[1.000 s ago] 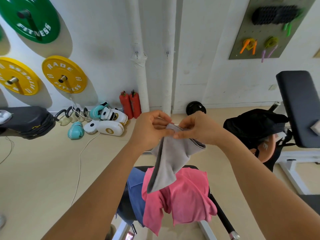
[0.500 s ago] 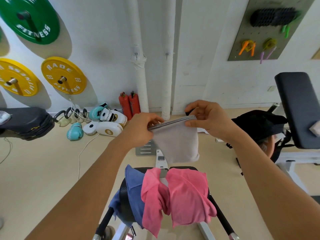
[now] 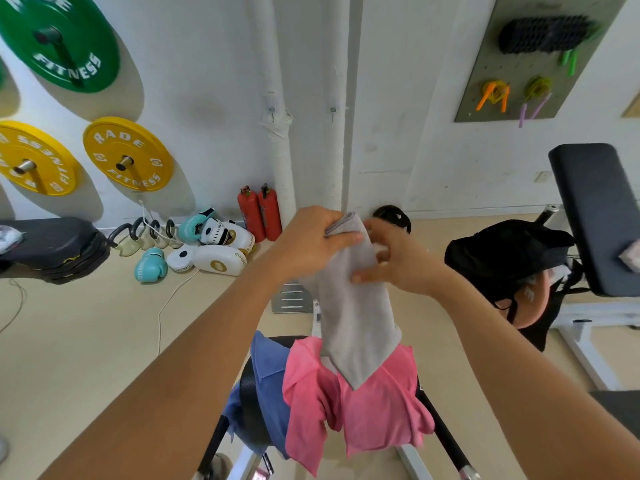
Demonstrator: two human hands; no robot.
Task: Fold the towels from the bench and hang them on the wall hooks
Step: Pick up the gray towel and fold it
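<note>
Nearest: pink towel and blue towel draped over the black surface, pink overlapping blue. Above them a grey towel hangs in the air, its lower corner over the pink one. Left hand grip clenched on the grey towel's top edge. Right hand fingers pressed against the grey towel's right side, thumb in front, grasping it. Farther: black bag at right, boxing gloves on the floor, red extinguishers by the wall, two hooks on the wall pipes.
</note>
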